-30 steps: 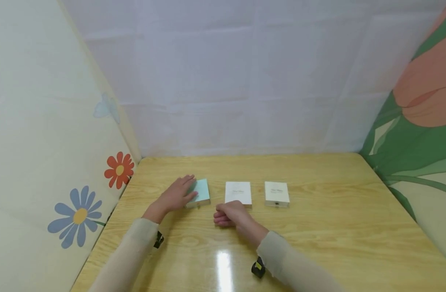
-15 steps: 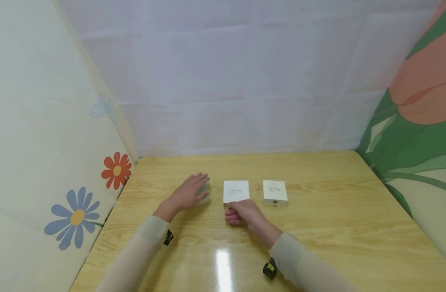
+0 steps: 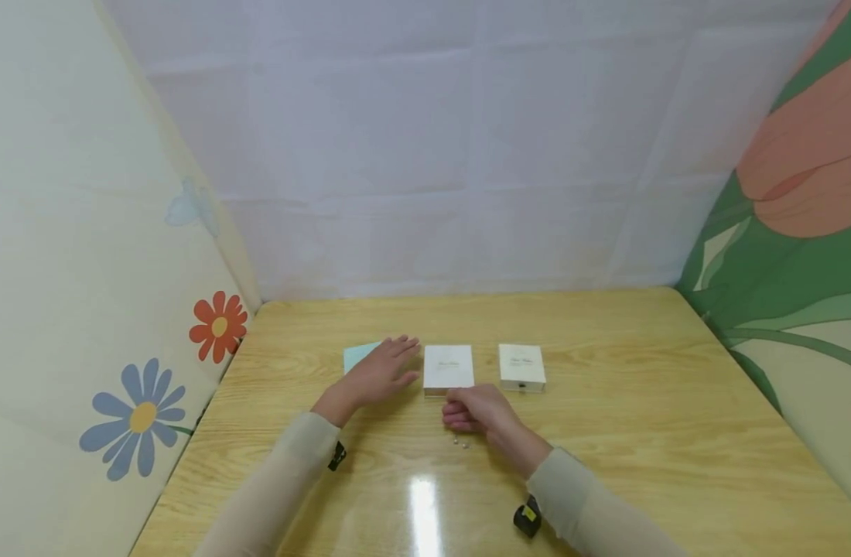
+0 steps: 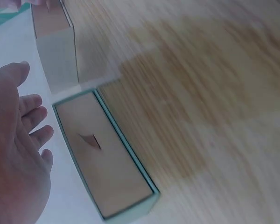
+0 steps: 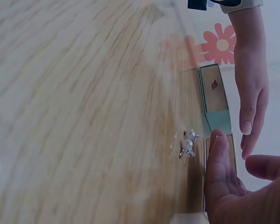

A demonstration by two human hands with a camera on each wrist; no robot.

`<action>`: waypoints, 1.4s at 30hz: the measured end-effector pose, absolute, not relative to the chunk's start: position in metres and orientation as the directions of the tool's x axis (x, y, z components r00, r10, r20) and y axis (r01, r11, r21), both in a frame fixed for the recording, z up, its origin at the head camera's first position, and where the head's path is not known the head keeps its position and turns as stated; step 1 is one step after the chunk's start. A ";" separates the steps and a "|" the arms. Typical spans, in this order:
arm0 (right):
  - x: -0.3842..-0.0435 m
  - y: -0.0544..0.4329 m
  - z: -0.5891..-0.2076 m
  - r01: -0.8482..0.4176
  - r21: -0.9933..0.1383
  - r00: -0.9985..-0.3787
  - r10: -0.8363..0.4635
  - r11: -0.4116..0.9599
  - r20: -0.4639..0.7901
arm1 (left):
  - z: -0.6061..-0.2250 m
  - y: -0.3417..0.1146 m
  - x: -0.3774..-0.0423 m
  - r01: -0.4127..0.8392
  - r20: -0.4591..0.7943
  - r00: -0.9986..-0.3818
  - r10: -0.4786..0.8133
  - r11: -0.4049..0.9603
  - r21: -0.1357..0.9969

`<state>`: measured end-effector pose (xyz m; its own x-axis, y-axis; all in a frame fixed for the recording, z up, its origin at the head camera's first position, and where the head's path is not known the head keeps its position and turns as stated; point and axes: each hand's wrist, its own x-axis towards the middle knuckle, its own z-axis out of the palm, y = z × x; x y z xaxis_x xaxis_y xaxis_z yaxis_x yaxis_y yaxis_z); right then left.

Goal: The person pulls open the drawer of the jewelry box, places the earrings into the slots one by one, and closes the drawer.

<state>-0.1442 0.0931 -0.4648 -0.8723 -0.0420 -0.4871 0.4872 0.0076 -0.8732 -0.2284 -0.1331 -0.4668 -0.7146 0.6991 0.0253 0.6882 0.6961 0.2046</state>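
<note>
A pale teal drawer box (image 3: 358, 356), a white drawer box (image 3: 449, 367) and a cream drawer box (image 3: 522, 363) stand in a row. My left hand (image 3: 382, 373) hovers over the teal box's right side, fingers extended towards the white box and holding nothing. The teal box's tan front (image 4: 102, 154) with a small tab shows in the left wrist view. My right hand (image 3: 483, 406) is by the front right corner of the white box, its fingers loosely curled. In the right wrist view its thumb (image 5: 263, 165) stands apart from its fingers. Two pearl earrings (image 5: 189, 142) lie beside it on the table.
The wooden table (image 3: 606, 433) ends at a white cloth backdrop (image 3: 425, 155). Flower-printed panels rise on the left (image 3: 63, 271) and right (image 3: 815, 255). A bright light reflection lies on the table's front part.
Both hands have moved right. My left hand has come off the teal box's top, leaving the box in place. The earrings have come into sight below my right hand.
</note>
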 end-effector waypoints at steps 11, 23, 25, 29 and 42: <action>-0.147 0.101 -0.472 0.513 -0.858 -0.858 -0.020 0.031 -0.514 | -0.470 -0.117 -0.231 0.705 0.005 -0.698 0.716 0.686 0.179; -0.150 0.094 -0.479 0.509 -0.861 -0.861 -0.017 -0.009 -0.509 | -0.475 -0.103 -0.232 0.694 -0.059 -0.701 0.711 0.699 0.172; -0.151 0.092 -0.479 0.512 -0.859 -0.859 -0.013 -0.010 -0.512 | -0.475 -0.102 -0.232 0.696 -0.056 -0.700 0.712 0.697 0.174; -0.153 0.089 -0.479 0.516 -0.857 -0.857 0.001 -0.018 -0.516 | -0.475 -0.100 -0.231 0.688 -0.058 -0.707 0.705 0.704 0.176; -0.160 0.086 -0.481 0.510 -0.858 -0.858 0.036 -0.058 -0.513 | -0.474 -0.097 -0.235 0.680 -0.086 -0.712 0.697 0.715 0.164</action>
